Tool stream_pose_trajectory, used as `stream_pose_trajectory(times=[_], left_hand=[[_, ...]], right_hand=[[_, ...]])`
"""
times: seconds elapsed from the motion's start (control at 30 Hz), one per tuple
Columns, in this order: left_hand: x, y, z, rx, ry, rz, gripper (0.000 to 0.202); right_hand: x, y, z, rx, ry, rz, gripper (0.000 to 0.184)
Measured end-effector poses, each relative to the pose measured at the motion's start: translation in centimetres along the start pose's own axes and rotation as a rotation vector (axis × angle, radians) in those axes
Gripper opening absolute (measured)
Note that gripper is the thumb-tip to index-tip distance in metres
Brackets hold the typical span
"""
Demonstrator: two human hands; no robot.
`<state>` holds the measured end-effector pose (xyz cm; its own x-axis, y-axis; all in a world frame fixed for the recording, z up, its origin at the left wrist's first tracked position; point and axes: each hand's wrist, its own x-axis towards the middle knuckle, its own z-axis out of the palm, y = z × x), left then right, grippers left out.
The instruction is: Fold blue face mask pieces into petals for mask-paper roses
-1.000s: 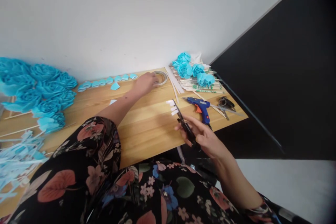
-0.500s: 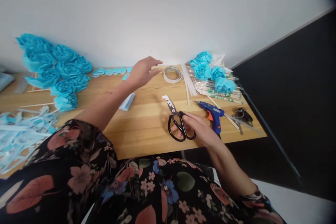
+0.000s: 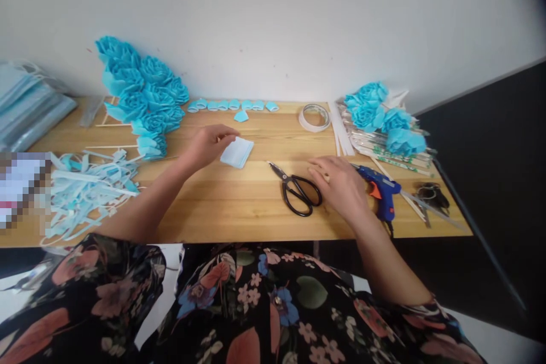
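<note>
My left hand [image 3: 207,145] rests on the wooden table [image 3: 239,210], its fingers curled at the edge of a small stack of pale blue paper squares [image 3: 237,152]. Whether it grips the stack I cannot tell. Black scissors [image 3: 298,191] lie flat on the table, blades closed and pointing away. My right hand [image 3: 339,183] lies just right of their handles, fingers stretched flat, holding nothing.
A blue glue gun [image 3: 381,193] lies right of my right hand. A tape roll [image 3: 314,117] and small blue petals [image 3: 232,105] sit near the wall. Blue paper roses [image 3: 140,94] are heaped at left, more roses on sticks [image 3: 384,119] at right. Cut paper strips [image 3: 89,187] lie at left.
My right hand has laid the scissors down and let go of them. My left hand has drawn back from the tape roll to the blue paper squares. The view has swung left.
</note>
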<state>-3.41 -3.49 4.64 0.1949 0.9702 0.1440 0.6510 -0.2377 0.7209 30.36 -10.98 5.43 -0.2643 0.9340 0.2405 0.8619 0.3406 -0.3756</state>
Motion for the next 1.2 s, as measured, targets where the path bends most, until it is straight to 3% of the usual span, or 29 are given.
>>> stream_pose_trajectory(times=[0.13,0.27,0.4,0.5,0.7,0.83,1.0,1.2], left_hand=[[-1.0,0.3,0.5,-0.054,-0.04,0.041,0.03],[-0.7,-0.4,1.0,-0.044,-0.004,0.097,0.029],[-0.3,-2.0,1.4,-0.022,0.063,0.122,0.029],[-0.4,-3.1,1.8,0.0,0.024,0.179,0.031],[-1.5,-2.5,1.9,0.118,-0.12,0.348,0.039],[-2.2,-1.6,2.0,0.103,-0.199,0.342,0.037],[-2.3,-1.6,2.4,0.042,-0.195,0.289,0.033],[-2.0,-1.3,0.7,-0.033,-0.335,0.331,0.025]], right_hand=[[2.6,-3.1,0.5,0.064,0.006,-0.219,0.024],[6.1,-6.6,2.9,0.1,-0.121,-0.424,0.025],[9.5,-8.2,5.3,0.037,-0.246,-0.495,0.021],[10.8,-8.5,6.4,-0.052,-0.335,-0.548,0.018],[9.3,-8.6,6.9,-0.1,-0.37,-0.544,0.015],[7.5,-8.5,6.5,-0.003,-0.384,-0.544,0.015],[7.2,-8.1,6.6,0.069,-0.396,-0.475,0.013],[7.4,-7.6,6.9,0.145,-0.377,-0.473,0.012]])
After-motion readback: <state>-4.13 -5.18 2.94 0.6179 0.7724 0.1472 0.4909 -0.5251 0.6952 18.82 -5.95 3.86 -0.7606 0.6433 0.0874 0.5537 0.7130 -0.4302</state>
